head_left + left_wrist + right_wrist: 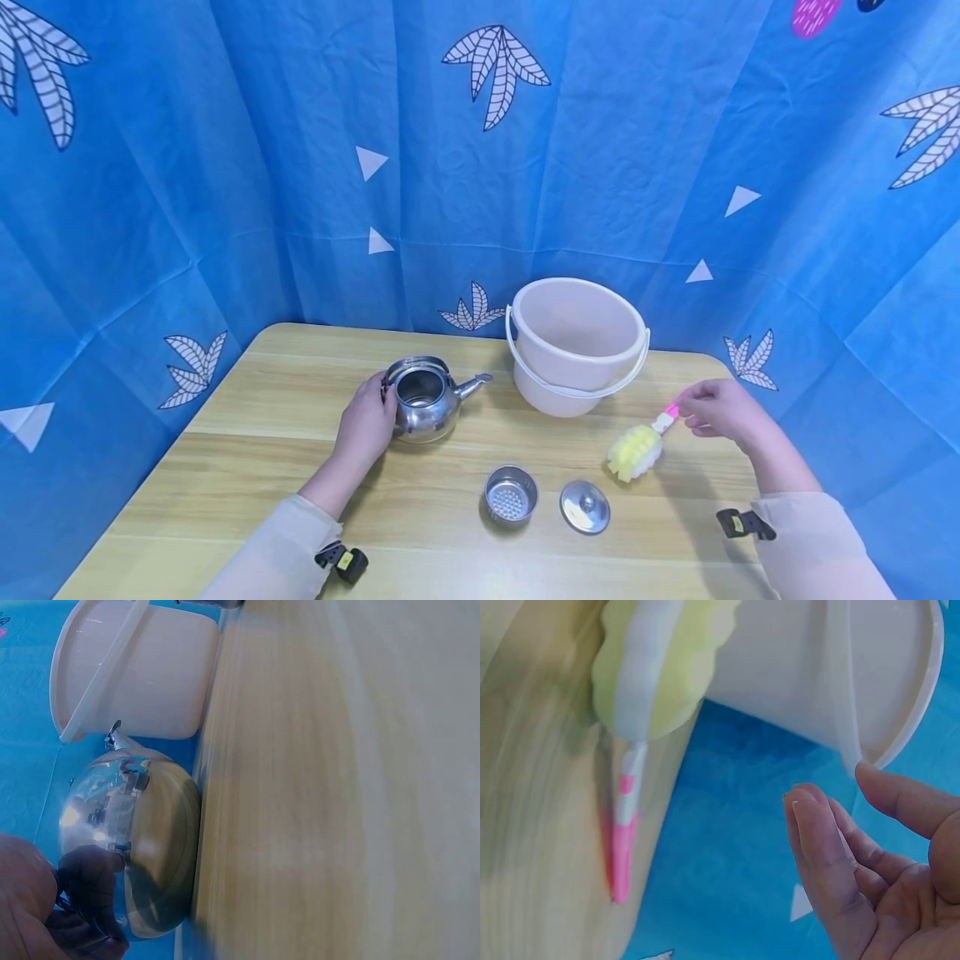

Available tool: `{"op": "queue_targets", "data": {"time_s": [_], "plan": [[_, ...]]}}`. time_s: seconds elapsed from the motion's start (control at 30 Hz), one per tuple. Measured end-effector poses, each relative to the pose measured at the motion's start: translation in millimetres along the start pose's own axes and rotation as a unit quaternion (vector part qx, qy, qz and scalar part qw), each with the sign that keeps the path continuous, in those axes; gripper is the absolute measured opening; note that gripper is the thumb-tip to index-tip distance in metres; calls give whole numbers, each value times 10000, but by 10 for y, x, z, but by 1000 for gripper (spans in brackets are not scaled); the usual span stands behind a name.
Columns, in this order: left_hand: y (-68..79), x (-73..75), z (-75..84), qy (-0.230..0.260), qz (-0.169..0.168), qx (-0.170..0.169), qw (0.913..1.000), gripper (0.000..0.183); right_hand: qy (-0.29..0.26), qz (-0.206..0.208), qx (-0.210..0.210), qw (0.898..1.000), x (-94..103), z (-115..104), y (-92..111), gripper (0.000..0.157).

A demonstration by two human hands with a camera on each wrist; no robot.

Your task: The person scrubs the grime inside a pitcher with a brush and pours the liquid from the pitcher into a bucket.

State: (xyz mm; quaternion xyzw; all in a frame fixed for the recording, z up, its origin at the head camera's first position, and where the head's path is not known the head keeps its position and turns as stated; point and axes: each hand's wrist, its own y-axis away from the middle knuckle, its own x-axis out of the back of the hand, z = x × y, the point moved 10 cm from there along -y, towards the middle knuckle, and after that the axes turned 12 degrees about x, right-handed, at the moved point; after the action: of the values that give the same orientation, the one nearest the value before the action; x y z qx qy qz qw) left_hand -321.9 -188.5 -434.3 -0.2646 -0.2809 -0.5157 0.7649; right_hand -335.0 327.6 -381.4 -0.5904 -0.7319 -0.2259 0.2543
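A shiny steel kettle [431, 417] stands lidless on the table, its spout pointing right. My left hand [367, 425] grips it at the left side by the rim and handle. In the left wrist view, curled fingers show at the kettle's [161, 847] polished side. On the right lies a sponge brush [635, 452] with a yellow and white head and a pink and white handle. Over the handle end hovers my right hand [720, 410], fingers loosely bent. The right wrist view shows that hand [885, 892] apart from the brush [656, 667], holding nothing.
A pale bucket [558, 379] with a white handle stands at the table's back. Nearer the front are a steel strainer cup [512, 495] with a perforated bottom and a round steel lid [585, 507]. A blue patterned curtain [322, 167] hangs behind the table [247, 467].
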Motion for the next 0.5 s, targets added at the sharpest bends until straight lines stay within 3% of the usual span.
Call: {"op": "queue_targets", "data": {"time_s": [0.5], "plan": [[19,21,12,-26,41,-23,10000,46,250,-8,306,9992,-121,-330,54,38]]}}
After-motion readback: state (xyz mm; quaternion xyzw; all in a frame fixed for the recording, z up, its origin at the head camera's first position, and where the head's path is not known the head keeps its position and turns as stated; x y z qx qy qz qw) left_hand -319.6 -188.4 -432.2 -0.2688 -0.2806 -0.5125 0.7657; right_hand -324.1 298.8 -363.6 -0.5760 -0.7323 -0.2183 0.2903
